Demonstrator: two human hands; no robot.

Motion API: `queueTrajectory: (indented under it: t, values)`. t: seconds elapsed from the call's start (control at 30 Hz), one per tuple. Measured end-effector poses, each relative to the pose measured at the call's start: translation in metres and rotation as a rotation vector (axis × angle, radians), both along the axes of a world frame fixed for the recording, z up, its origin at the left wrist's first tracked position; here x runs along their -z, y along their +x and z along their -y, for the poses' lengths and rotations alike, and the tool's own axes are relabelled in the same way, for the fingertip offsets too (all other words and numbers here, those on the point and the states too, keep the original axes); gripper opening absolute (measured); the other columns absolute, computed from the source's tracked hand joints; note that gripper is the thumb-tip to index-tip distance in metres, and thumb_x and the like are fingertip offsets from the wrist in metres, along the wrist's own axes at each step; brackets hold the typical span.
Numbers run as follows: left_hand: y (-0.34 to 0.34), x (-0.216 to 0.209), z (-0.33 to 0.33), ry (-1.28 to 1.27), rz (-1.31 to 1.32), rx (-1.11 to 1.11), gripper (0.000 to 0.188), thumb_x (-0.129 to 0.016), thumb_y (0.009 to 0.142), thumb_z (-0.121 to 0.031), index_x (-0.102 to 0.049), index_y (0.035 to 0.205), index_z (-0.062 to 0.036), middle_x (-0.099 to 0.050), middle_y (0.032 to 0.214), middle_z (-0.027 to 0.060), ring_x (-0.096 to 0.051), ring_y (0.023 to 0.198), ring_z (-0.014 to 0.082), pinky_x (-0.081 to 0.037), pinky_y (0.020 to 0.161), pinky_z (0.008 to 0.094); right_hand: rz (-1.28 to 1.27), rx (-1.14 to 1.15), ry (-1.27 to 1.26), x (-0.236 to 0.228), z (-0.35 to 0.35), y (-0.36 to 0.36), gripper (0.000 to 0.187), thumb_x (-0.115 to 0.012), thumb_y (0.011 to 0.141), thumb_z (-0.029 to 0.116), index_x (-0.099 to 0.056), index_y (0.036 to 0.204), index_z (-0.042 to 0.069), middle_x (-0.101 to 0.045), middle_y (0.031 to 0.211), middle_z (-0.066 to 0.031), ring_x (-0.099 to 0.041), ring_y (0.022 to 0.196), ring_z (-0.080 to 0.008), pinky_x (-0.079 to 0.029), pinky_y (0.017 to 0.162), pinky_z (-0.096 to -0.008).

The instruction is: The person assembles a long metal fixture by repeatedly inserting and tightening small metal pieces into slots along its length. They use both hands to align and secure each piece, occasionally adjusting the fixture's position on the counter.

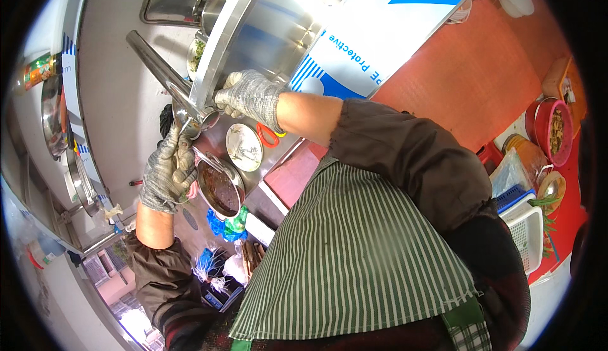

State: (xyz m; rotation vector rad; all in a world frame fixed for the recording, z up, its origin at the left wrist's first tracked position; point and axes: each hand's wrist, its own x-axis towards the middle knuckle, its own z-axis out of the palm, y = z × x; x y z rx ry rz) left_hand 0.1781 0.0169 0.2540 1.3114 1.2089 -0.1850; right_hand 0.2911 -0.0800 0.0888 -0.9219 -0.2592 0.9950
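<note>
A small steel cup (pixel 206 118) sits at the centre of the work, pressed against the near edge of a big steel counter (pixel 266 28), and the bowl of a long steel ladle (pixel 166 75) meets it there, so the two are lined up mouth to mouth as if for passing something between them. The right hand (pixel 250 94), in a grey knitted glove, is curled over the counter's edge with its fingertips at the cup; it seems to steady the cup, though whether it truly grips it cannot be told. The left hand (pixel 166 170), gloved the same way, is closed in a fist just below the ladle's bowl, while the long handle runs away up and to the left; what exactly the fist clasps is hidden by the glove. Just under both hands stands a steel bowl of dark red sauce (pixel 220 189), near enough to catch drips. To its right lie a small round plate (pixel 244 147) and scissors with orange handles (pixel 269 134). Further out, a striped apron (pixel 361 256) fills the near side, a white basket (pixel 527 234) stands at the right, and a red bowl of greens (pixel 556 129) sits beyond it.
</note>
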Motion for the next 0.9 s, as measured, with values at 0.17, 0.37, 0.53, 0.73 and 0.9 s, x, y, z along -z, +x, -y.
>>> queueTrajectory:
  t: [0.17, 0.37, 0.53, 0.73, 0.9]
  values:
    - [-0.001, -0.001, -0.008, 0.012, -0.048, -0.037, 0.031, -0.045, 0.096, -0.035, -0.054, 0.080, -0.0111, -0.042, 0.044, 0.0003, -0.031, 0.026, 0.0098, -0.026, 0.024, 0.0226, 0.122, -0.029, -0.040, 0.003, -0.004, 0.005, 0.020, -0.064, 0.074, 0.020, -0.069, 0.072, 0.000, -0.065, 0.060, -0.0104, -0.061, 0.051, -0.0179, -0.049, 0.051, -0.0307]
    - [-0.002, -0.003, -0.010, 0.226, -0.113, 0.358, 0.032, -0.047, 0.096, -0.035, -0.053, 0.078, -0.0090, -0.049, 0.048, 0.0044, -0.038, 0.029, 0.0101, -0.030, 0.026, 0.0210, 0.149, -0.098, -0.092, 0.004, -0.008, 0.011, 0.016, -0.069, 0.074, 0.014, -0.067, 0.078, -0.002, -0.065, 0.065, -0.0096, -0.060, 0.054, -0.0150, -0.048, 0.048, -0.0260]
    - [-0.006, 0.002, -0.009, 0.551, -0.199, 0.586, 0.032, -0.048, 0.096, -0.033, -0.057, 0.083, -0.0052, -0.056, 0.056, 0.0038, -0.051, 0.043, 0.0094, -0.037, 0.038, 0.0220, 0.323, -0.129, -0.139, 0.009, -0.017, 0.016, 0.021, -0.067, 0.068, 0.020, -0.068, 0.074, 0.000, -0.065, 0.066, -0.0124, -0.063, 0.059, -0.0241, -0.049, 0.055, -0.0333]
    - [-0.003, 0.004, -0.025, 1.399, -0.260, 1.352, 0.027, -0.052, 0.094, -0.027, -0.054, 0.080, -0.0046, -0.050, 0.057, 0.0167, -0.049, 0.049, 0.0338, -0.041, 0.049, 0.0409, 0.642, -0.122, -0.142, 0.019, -0.028, 0.016, 0.017, -0.068, 0.069, 0.021, -0.072, 0.083, 0.012, -0.067, 0.076, -0.0124, -0.066, 0.072, -0.0291, -0.051, 0.062, -0.0386]
    - [0.012, -0.005, -0.046, 1.716, -0.279, 1.848, 0.013, -0.058, 0.085, -0.018, -0.054, 0.078, -0.0075, -0.053, 0.059, 0.0140, -0.055, 0.055, 0.0332, -0.041, 0.053, 0.0439, 0.605, -0.086, -0.046, 0.023, -0.025, 0.016, 0.016, -0.069, 0.071, 0.015, -0.067, 0.071, -0.001, -0.064, 0.062, -0.0098, -0.060, 0.051, -0.0166, -0.049, 0.046, -0.0277]
